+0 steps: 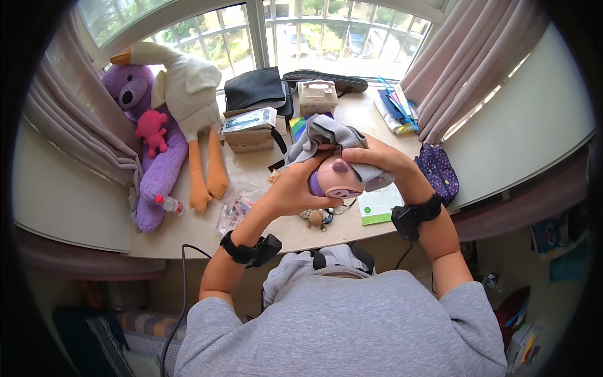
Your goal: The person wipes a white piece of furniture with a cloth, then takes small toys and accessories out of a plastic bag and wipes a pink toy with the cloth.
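Above the desk I hold up a pink and purple plastic object with a rounded, ear-like knob and a face on it [337, 179]. My left hand [299, 188] grips its purple side, fingers behind and thumb beneath. A grey cloth [330, 134] drapes over its far side, and my right hand [379, 158] presses the cloth against its upper right part. Below my hands lie a small bundle of keychain trinkets [318, 217] and a white and green booklet [380, 205]. The object's underside and the fingertips behind it are hidden.
Left stand a purple plush bear [165, 174], a white plush goose [195, 103] and a small red-capped bottle [169, 205]. Behind are a cardboard box [249, 136], a black bag [254, 92] and a cream container [316, 96]. A purple patterned pouch [435, 174] sits right. Cables hang from both wrist straps.
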Demonstrator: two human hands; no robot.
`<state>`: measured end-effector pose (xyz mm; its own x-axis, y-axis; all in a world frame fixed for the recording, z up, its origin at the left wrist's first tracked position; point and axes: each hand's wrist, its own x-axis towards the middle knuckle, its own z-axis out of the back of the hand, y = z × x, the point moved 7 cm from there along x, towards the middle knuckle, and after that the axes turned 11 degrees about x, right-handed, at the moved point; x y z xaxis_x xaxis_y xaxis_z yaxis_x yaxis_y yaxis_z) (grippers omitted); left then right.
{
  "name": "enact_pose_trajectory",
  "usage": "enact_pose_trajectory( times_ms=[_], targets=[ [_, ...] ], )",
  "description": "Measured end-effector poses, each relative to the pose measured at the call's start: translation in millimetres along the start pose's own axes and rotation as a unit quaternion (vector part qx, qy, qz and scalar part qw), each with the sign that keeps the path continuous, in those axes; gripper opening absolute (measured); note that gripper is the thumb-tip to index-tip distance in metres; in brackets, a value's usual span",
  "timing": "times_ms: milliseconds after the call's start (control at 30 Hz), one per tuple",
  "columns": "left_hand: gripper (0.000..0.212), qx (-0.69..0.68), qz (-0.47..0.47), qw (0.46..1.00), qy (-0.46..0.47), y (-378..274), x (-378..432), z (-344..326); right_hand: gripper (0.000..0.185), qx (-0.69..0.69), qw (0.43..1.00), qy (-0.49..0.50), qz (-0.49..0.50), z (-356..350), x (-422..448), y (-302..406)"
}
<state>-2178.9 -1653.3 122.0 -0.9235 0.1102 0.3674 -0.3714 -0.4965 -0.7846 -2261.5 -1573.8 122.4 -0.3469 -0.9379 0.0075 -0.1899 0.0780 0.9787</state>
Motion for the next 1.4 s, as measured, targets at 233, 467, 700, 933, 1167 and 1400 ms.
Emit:
enact_pose_trajectory(
  times_ms=[233,467,700,933,1167,1400],
  targets=[
    [0.054,0.074,-0.021,0.994,0.073,6,-4,-22,0.036,-0.055,0.995,-0.058,-0.052,-1,13,-8],
    [0.067,0.078,-0.055,0.993,0.07,-6,-4,-24,0.036,-0.006,0.991,-0.136,-0.008,28,18,-20],
    [0.068,0.024,-0.006,0.999,0.04,16,-8,-5,0.054,-0.094,0.995,0.023,0.016,-10,1,1],
    [0.066,0.035,0.032,0.993,0.107,23,-11,-16,0.031,-0.048,0.995,-0.084,-0.029,8,16,-28],
    [0.074,-0.054,0.027,0.998,0.027,21,-6,-6,0.047,0.201,0.971,-0.13,0.009,29,7,-18],
    [0.072,0.109,0.019,0.992,-0.059,22,-9,8,0.083,-0.224,0.974,-0.009,-0.027,-13,6,7]
  ],
)
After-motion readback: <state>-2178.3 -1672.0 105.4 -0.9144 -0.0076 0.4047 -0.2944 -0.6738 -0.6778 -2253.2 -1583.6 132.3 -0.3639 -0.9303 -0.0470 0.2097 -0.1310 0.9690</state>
